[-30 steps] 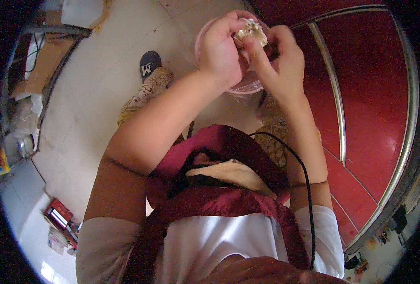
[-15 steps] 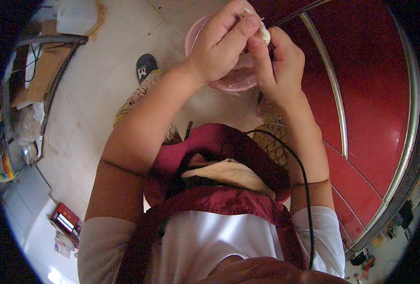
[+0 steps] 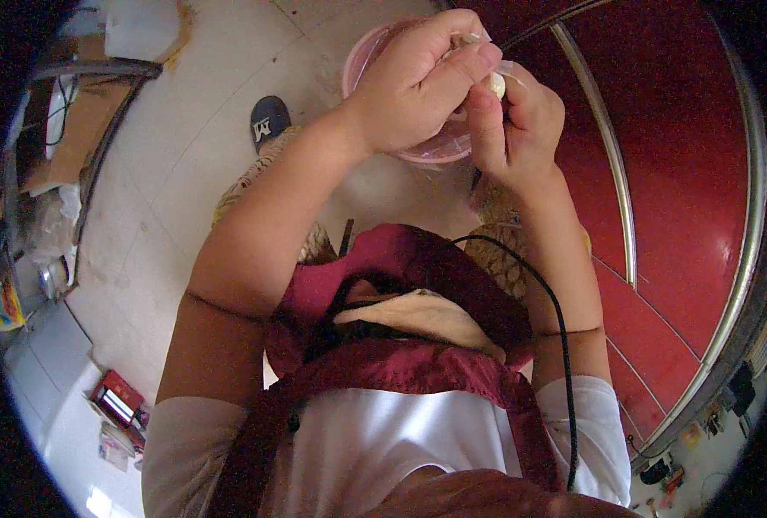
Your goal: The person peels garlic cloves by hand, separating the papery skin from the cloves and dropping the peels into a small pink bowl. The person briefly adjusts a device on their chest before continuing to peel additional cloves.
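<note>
Above a pink round plastic bin (image 3: 442,152), my two hands meet at a small whitish garlic clove (image 3: 497,85) with thin papery skin at its edge. My left hand (image 3: 409,91) is closed, its thumb and fingers pinching at the clove's upper side and a pale flake of skin. Around the lower end, my right hand (image 3: 526,129) is closed too, thumb pressed against the clove. Most of the clove is hidden by the fingers. Both hands cover much of the bin, and its contents are hard to make out.
Red glossy cabinet doors (image 3: 686,173) with metal trim rise close on my right. A low shelf (image 3: 98,71) with cardboard and plastic bags stands at the left. My dark shoe (image 3: 269,121) rests on the tiled floor. A black cable (image 3: 560,345) runs past my right arm.
Both hands have shifted slightly right and toward me with the clove. My left thumb has moved over it, and a strip of thin skin now shows near my right fingers.
</note>
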`<action>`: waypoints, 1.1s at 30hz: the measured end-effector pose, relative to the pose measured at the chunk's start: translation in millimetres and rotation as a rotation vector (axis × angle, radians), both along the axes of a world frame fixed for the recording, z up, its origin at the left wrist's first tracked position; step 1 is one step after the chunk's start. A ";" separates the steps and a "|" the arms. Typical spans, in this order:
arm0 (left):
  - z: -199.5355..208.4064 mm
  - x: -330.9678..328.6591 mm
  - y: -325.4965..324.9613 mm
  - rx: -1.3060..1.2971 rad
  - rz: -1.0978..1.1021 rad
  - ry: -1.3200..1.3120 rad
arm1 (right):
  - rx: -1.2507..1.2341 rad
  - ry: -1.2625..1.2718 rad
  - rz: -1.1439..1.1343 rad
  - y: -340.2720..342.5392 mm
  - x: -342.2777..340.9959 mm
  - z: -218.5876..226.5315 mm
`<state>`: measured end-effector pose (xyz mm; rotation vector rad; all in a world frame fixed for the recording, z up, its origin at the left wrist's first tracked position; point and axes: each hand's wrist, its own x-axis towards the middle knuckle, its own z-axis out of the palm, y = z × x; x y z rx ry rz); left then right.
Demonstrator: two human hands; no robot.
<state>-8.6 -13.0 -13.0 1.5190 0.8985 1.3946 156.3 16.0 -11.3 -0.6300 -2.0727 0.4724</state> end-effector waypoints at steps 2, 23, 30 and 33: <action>1.8 4.3 -6.8 -0.092 0.013 -0.034 | -0.003 -0.030 0.014 0.1 1.6 -1.5; 1.4 8.2 -3.8 0.026 -0.133 -0.296 | -1.179 0.485 0.446 10.1 27.2 11.8; -8.4 14.3 -4.2 0.012 -0.125 -0.368 | -1.325 0.546 0.675 22.3 35.7 6.2; -6.0 9.4 -0.3 0.145 -0.065 -0.237 | -1.106 0.531 0.531 12.9 28.3 13.6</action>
